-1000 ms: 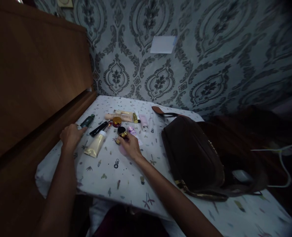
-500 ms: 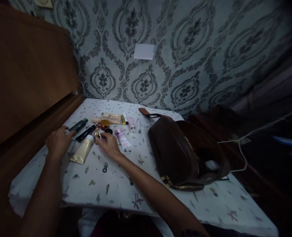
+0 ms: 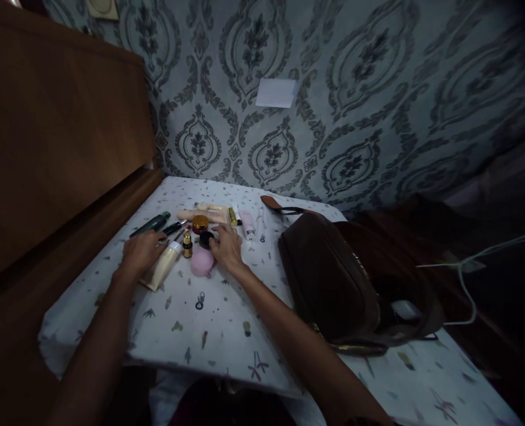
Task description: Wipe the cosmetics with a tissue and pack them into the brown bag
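Observation:
My left hand [image 3: 141,254] rests on the cloth with bent fingers over the near end of a slim black tube [image 3: 173,227]. A dark green tube [image 3: 152,223] lies just beyond it, and a cream squeeze tube [image 3: 167,266] with a white cap is partly under its wrist side. The fingertips of my right hand [image 3: 227,247] close on the side of a small black round jar [image 3: 206,239]. Nearer me is a pink round jar [image 3: 202,262]. A small gold-capped bottle [image 3: 187,244] stands between the hands, and an amber jar with a gold lid [image 3: 200,223] sits behind.
Beige tubes [image 3: 202,215], a gold tube [image 3: 232,216] and a pale pink tube [image 3: 247,225] lie at the back. A brown bag [image 3: 327,284] stands on the right of the patterned tablecloth [image 3: 226,337]. Wooden furniture [image 3: 67,118] borders the left.
My right hand has shifted from the small gold-capped bottle rightward to the black jar, uncovering the pink jar. My left hand has moved right, from the green tube to the black one.

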Available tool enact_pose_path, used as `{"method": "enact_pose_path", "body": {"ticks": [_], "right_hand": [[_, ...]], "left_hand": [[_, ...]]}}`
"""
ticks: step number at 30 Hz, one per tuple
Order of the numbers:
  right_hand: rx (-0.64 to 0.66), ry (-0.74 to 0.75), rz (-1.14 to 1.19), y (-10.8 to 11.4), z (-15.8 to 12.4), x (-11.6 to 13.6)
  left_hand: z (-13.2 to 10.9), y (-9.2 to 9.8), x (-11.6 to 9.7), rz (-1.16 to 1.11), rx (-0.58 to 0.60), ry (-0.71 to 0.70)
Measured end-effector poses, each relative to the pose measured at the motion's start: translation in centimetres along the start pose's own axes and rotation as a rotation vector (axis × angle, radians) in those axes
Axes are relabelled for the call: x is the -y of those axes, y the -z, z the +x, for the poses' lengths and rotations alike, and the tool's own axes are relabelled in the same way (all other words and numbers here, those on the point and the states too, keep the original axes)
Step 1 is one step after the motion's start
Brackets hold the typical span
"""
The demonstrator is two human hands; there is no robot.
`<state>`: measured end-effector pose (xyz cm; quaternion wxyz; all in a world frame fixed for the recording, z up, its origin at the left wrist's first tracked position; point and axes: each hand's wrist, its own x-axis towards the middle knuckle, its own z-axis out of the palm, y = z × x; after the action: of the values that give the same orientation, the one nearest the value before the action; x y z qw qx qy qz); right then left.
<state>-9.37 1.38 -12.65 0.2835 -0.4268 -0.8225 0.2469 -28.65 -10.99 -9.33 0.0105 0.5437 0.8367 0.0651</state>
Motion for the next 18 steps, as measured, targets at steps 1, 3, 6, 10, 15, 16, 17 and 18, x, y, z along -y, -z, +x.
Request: {"method": "enact_pose_path", "body": {"ticks": [1,3,6,10,15,16,17,18], "right_hand": [[0.008,-0.005,-0.004,-0.1,0.0,-0.1],[0.029,0.000,0.010,-0.3,-0.1,-0.3],[0.083,0.052,0.083,-0.6,-0.2,-0.7],[0.134,0.122,0.189,-1.1,-0.1,-0.9],[-0.011,0.090,0.143,-0.9,3.0,-1.7],[-0.029,0.077,0.122,-0.8,4.0,-1.8],[-0.032,0.066,0.100,-0.9,5.0,-1.9],[-0.020,0.062,0.081,-1.0,5.9,-2.0]], "left_hand": [[0.0,0.0,0.1,0.017,0.001,0.020],[0.0,-0.1,0.2,0.029,0.000,0.046],[-0.1,0.0,0.2,0.027,-0.007,0.052],[-0.1,0.0,0.0,0.025,-0.004,0.046],[0.1,-0.3,-0.3,0.029,-0.002,0.036],[0.1,-0.4,-0.4,0.031,-0.001,0.037],[0.2,-0.4,-0.4,0.032,-0.001,0.037],[0.2,-0.4,-0.4,0.033,0.001,0.036]]}}
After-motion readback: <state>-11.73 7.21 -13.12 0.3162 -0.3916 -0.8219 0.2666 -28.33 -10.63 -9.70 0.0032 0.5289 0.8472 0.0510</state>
